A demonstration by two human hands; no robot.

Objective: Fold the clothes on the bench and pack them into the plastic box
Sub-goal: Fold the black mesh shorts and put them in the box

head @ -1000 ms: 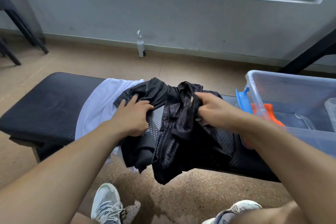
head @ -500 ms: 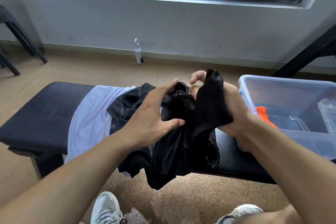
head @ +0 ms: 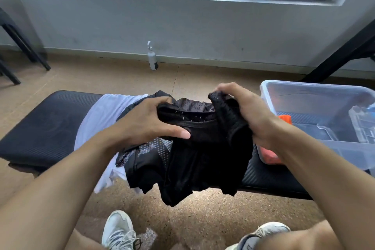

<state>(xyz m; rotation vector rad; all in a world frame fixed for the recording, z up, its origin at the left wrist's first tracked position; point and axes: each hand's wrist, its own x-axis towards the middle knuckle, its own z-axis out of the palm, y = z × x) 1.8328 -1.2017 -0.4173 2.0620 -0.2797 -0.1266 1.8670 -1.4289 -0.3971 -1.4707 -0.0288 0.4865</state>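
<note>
A black mesh garment hangs bunched between my hands above the black padded bench, its lower part drooping past the bench's front edge. My left hand grips its left side, thumb across the front. My right hand clutches its upper right part. Under it lies another dark patterned garment, and a white garment is spread on the bench to the left. The clear plastic box stands on the bench's right end, with something orange inside.
A white pump bottle stands on the floor by the wall. Black chair legs are at the far left, and a black diagonal frame at the right. My two sneakers rest on the floor below the bench.
Both hands have lifted the black garment off the bench and gathered it. My left hand has closed on its left side, and my right hand has shifted right, toward the box.
</note>
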